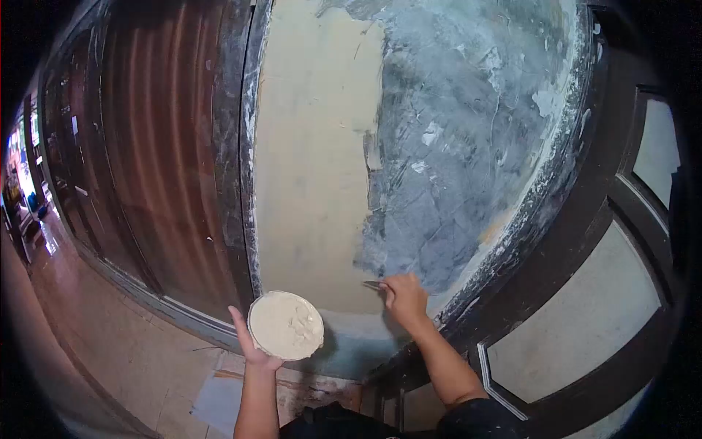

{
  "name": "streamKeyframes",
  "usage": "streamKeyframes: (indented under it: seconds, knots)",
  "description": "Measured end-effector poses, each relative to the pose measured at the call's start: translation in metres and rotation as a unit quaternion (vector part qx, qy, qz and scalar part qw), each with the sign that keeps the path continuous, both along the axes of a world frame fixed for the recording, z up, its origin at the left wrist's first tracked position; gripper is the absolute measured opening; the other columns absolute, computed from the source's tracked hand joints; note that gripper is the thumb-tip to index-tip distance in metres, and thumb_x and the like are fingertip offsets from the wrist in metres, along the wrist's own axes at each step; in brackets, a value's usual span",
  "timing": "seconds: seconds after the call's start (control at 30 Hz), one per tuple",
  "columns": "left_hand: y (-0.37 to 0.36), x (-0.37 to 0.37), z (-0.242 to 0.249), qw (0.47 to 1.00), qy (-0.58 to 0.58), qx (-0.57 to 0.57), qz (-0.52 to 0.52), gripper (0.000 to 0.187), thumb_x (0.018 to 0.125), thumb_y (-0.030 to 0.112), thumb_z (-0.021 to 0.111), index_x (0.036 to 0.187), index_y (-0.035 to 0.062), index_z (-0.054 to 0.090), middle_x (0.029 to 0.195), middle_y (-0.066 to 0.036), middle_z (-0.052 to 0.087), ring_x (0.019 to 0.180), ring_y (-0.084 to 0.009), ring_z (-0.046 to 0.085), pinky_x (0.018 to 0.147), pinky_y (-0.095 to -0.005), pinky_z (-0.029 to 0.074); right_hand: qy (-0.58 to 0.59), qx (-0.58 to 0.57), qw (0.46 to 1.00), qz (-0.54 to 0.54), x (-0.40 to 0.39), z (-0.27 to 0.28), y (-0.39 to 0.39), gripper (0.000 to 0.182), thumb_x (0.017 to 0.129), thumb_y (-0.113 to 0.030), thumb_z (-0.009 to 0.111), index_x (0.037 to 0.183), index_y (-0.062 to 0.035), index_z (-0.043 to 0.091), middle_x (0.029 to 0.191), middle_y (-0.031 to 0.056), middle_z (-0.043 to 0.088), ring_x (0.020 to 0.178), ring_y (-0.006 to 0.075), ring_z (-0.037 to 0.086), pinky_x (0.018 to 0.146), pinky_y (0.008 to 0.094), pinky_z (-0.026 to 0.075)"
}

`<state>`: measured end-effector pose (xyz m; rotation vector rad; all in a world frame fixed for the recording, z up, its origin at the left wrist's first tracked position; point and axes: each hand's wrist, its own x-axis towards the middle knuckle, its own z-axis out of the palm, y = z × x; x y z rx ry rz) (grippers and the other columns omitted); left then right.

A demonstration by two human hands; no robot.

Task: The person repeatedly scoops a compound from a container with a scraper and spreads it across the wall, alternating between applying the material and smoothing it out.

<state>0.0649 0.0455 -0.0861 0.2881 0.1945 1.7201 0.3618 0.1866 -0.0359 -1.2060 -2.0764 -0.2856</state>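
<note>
My left hand (253, 347) holds up a round tub (253, 338) from below, its thumb stretched along the side and its other fingers hidden beneath. Cream-coloured putty (281, 322) fills the tub to the rim, smooth on the left and rough on the right. My right hand (406, 298) is closed around a putty knife (371, 284), whose thin dark edge points left, at the lower part of the wall. Across the wall's left side runs a tall band of cream putty (314, 161). Bare, patchy grey-blue plaster (453, 168) covers the right side.
Left of the wall stands a dark-framed door panel with reddish-brown curtain-like folds (164, 132). A dark wooden door with pale panels (578, 314) is at the right. A pale sheet (217, 399) lies on the tiled floor (139, 351).
</note>
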Motion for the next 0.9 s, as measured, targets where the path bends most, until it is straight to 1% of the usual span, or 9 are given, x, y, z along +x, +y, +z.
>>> streamKeyframes:
  seconds: [0.1, 0.3, 0.47, 0.57, 0.63, 0.67, 0.73, 0.77, 0.9]
  knots:
    - [-0.003, -0.003, -0.004, 1.0, -0.005, 0.014, -0.007, 0.104, 0.093, 0.09, 0.034, 0.144, 0.0023, 0.058, 0.141, -0.021, 0.064, 0.12, -0.0426, 0.067, 0.098, -0.062, 0.058, -0.064, -0.081, 0.995, -0.006, 0.008, -0.049, 0.007, 0.006, 0.088, -0.022, 0.073, 0.094, -0.0194, 0.075, 0.09, 0.0066, 0.07, 0.09, 0.0374, 0.062, 0.072, 0.0519, 0.053]
    - [-0.005, 0.0, 0.0, 1.0, 0.017, 0.012, -0.005, 0.104, 0.093, 0.09, 0.033, 0.143, 0.0019, 0.059, 0.141, -0.021, 0.065, 0.12, -0.0413, 0.068, 0.098, -0.0606, 0.058, 0.061, 0.152, 0.986, 0.009, -0.009, 0.047, 0.002, 0.006, 0.088, -0.017, 0.075, 0.094, -0.0153, 0.074, 0.087, 0.0034, 0.069, 0.084, 0.0346, 0.062, 0.063, 0.0506, 0.05]
    - [-0.008, 0.006, 0.004, 0.999, 0.018, 0.027, -0.006, 0.102, 0.095, 0.088, 0.033, 0.142, 0.0014, 0.06, 0.139, -0.02, 0.066, 0.121, -0.0386, 0.067, 0.102, -0.0537, 0.057, -0.052, -0.022, 0.998, 0.003, 0.005, -0.049, 0.007, 0.008, 0.086, -0.018, 0.074, 0.095, -0.0173, 0.075, 0.093, 0.0051, 0.073, 0.091, 0.0351, 0.063, 0.071, 0.0482, 0.053]
    - [-0.005, 0.005, -0.002, 0.999, 0.001, 0.017, -0.033, 0.104, 0.092, 0.091, 0.034, 0.143, 0.003, 0.059, 0.139, -0.022, 0.065, 0.121, -0.0453, 0.066, 0.095, -0.0711, 0.056, -0.066, -0.027, 0.997, -0.01, -0.002, -0.032, 0.025, 0.008, 0.088, -0.018, 0.074, 0.095, -0.017, 0.075, 0.09, 0.0047, 0.072, 0.087, 0.0353, 0.063, 0.071, 0.0491, 0.053]
    - [-0.007, 0.007, -0.001, 0.998, 0.028, 0.038, -0.042, 0.104, 0.094, 0.09, 0.031, 0.145, 0.0029, 0.058, 0.141, -0.019, 0.065, 0.126, -0.0377, 0.065, 0.105, -0.055, 0.055, 0.036, 0.096, 0.994, -0.029, -0.01, 0.025, 0.01, 0.009, 0.088, -0.017, 0.074, 0.096, -0.0172, 0.076, 0.088, 0.0055, 0.072, 0.085, 0.0354, 0.063, 0.073, 0.0484, 0.054]
    - [-0.008, 0.009, -0.003, 0.998, 0.028, 0.036, -0.042, 0.104, 0.094, 0.09, 0.031, 0.145, 0.0029, 0.058, 0.141, -0.019, 0.065, 0.126, -0.0377, 0.065, 0.105, -0.055, 0.055, 0.062, 0.101, 0.992, -0.038, -0.01, 0.031, 0.002, 0.008, 0.089, -0.018, 0.072, 0.096, -0.0172, 0.076, 0.088, 0.0068, 0.071, 0.087, 0.0359, 0.063, 0.073, 0.0487, 0.054]
    - [-0.004, 0.009, -0.006, 1.0, 0.012, -0.013, -0.024, 0.104, 0.092, 0.091, 0.034, 0.145, 0.0048, 0.058, 0.143, -0.023, 0.062, 0.12, -0.0487, 0.065, 0.09, -0.0758, 0.055, 0.038, 0.076, 0.996, -0.023, 0.006, -0.004, -0.004, 0.008, 0.09, -0.019, 0.071, 0.096, -0.017, 0.076, 0.087, 0.0071, 0.071, 0.088, 0.0362, 0.063, 0.073, 0.0494, 0.053]
    - [-0.003, 0.007, -0.005, 0.994, -0.093, -0.035, -0.04, 0.104, 0.092, 0.091, 0.033, 0.146, 0.0051, 0.057, 0.144, -0.024, 0.061, 0.121, -0.0496, 0.065, 0.09, -0.077, 0.054, 0.008, 0.049, 0.999, -0.01, 0.014, -0.028, -0.006, 0.008, 0.092, -0.02, 0.07, 0.096, -0.0167, 0.076, 0.087, 0.0075, 0.07, 0.088, 0.0364, 0.063, 0.072, 0.0501, 0.052]
    - [-0.005, 0.01, -0.007, 0.999, 0.015, 0.015, -0.043, 0.105, 0.092, 0.091, 0.032, 0.146, 0.0049, 0.057, 0.144, -0.024, 0.061, 0.121, -0.0496, 0.065, 0.09, -0.0766, 0.054, -0.076, -0.054, 0.996, 0.016, 0.02, -0.065, -0.001, 0.009, 0.093, -0.019, 0.068, 0.096, -0.0167, 0.076, 0.087, 0.0073, 0.07, 0.09, 0.0375, 0.063, 0.073, 0.0509, 0.052]
